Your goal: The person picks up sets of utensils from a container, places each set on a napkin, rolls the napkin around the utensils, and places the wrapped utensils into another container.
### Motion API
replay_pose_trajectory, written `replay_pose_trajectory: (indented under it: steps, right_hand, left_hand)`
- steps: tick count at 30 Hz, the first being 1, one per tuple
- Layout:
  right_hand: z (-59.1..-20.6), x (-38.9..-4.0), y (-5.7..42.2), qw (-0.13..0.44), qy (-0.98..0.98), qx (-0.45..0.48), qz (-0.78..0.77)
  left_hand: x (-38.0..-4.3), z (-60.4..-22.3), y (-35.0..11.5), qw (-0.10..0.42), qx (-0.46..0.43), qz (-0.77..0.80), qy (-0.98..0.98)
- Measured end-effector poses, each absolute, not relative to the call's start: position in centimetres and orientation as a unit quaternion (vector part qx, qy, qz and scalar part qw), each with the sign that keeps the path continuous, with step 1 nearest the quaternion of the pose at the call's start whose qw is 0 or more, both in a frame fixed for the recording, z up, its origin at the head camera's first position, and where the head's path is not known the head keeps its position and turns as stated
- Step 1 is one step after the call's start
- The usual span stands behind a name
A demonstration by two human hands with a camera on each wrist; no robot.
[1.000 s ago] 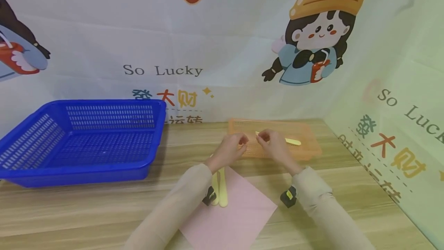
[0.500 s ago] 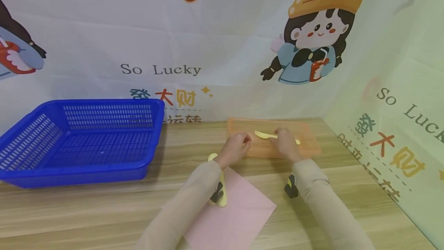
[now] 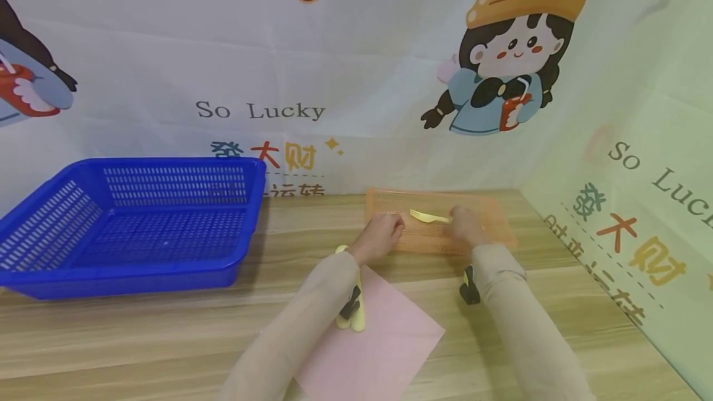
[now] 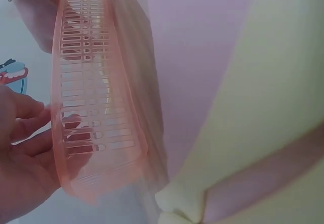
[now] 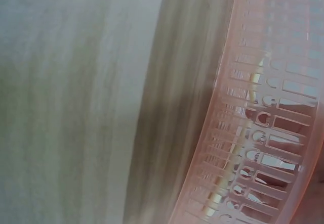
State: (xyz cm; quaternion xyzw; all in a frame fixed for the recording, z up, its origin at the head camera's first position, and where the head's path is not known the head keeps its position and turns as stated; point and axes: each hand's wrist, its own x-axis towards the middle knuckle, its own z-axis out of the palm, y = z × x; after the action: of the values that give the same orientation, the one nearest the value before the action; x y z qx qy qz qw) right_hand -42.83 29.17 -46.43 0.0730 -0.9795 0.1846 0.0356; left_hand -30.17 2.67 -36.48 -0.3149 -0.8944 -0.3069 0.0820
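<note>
A pale yellow fork (image 3: 426,216) lies in the shallow orange mesh basket (image 3: 501,209), its tines toward the left. My right hand (image 3: 466,226) is inside the basket over the fork's handle and hides most of it. In the right wrist view, its fingers show in part through the slots beside the fork (image 5: 255,77); I cannot tell whether they pinch it. My left hand (image 3: 383,234) hovers at the basket's left end. In the left wrist view, the fingers of my left hand (image 4: 28,153) are loosely bent across the rim, with nothing between them.
A pink square sheet (image 3: 395,333) lies in front of the basket. On it are yellow utensils (image 3: 358,320), partly hidden under my left forearm. A large blue basket (image 3: 167,271) stands at left on the wood-grain table (image 3: 139,339). A printed cloth (image 3: 356,60) hangs behind.
My right hand has shifted right along the fork's handle, uncovering its tines and neck, while the fork stays nearly in place. My left hand has moved slightly and its fingers are more curled in.
</note>
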Motion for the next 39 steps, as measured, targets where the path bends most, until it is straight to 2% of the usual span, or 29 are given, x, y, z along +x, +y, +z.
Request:
replay_pose_trajectory:
  steps: [3, 5, 7, 11, 12, 14, 19, 21, 22, 26, 28, 30, 33, 35, 39]
  right_hand:
    - [-47.7, -44.5, 30.1, -0.022, -0.984, 0.067, 0.163]
    - [-48.7, -45.2, 30.7, -0.003, -0.985, 0.091, 0.143]
    - [-48.2, -44.9, 30.4, -0.030, -0.985, 0.083, 0.148]
    - [-49.0, -45.9, 30.4, -0.037, -0.985, 0.069, 0.154]
    - [-49.7, -46.7, 30.7, -0.039, -0.986, 0.067, 0.148]
    - [-51.8, -48.9, 31.8, -0.027, -0.987, 0.068, 0.143]
    - [-57.5, -54.1, 35.1, 0.008, -0.984, 0.082, 0.156]
    - [-58.4, -54.8, 35.5, 0.021, -0.983, 0.090, 0.158]
    - [-58.4, -54.7, 35.4, 0.027, -0.983, 0.090, 0.155]
    - [-54.3, -50.4, 32.8, 0.031, -0.982, 0.081, 0.167]
    - [-51.2, -47.1, 31.1, 0.065, -0.971, 0.105, 0.203]
    - [-46.7, -42.8, 28.7, 0.062, -0.963, 0.106, 0.241]
    - [-41.2, -37.2, 25.5, 0.089, -0.946, 0.124, 0.285]
    - [-38.0, -34.2, 23.6, 0.077, -0.949, 0.105, 0.287]
    - [-36.2, -31.9, 21.8, 0.125, -0.941, 0.116, 0.292]
  left_hand:
    - [-30.4, -36.4, 2.9, 0.069, -0.313, -0.306, -0.896]
    - [-30.9, -36.7, 3.0, 0.063, -0.315, -0.302, -0.897]
    - [-32.0, -37.9, 3.1, 0.076, -0.326, -0.293, -0.896]
    - [-35.3, -41.1, 3.7, 0.057, -0.325, -0.282, -0.901]
    - [-35.2, -41.0, 3.6, 0.067, -0.326, -0.276, -0.902]
    - [-36.9, -42.9, 4.0, 0.078, -0.332, -0.276, -0.899]
    - [-40.5, -47.3, 4.7, 0.163, -0.356, -0.258, -0.883]
    - [-40.9, -47.8, 4.9, 0.163, -0.347, -0.251, -0.889]
    - [-41.0, -47.8, 4.9, 0.141, -0.340, -0.254, -0.894]
    - [-40.6, -47.5, 4.6, 0.132, -0.331, -0.261, -0.897]
    - [-38.7, -45.2, 4.1, 0.094, -0.322, -0.279, -0.900]
    - [-36.1, -42.4, 3.5, 0.090, -0.319, -0.291, -0.897]
    - [-32.0, -37.7, 2.7, 0.028, -0.289, -0.315, -0.903]
    - [-30.6, -36.3, 2.4, 0.026, -0.287, -0.322, -0.902]
    - [-30.0, -35.9, 2.0, 0.042, -0.287, -0.331, -0.898]
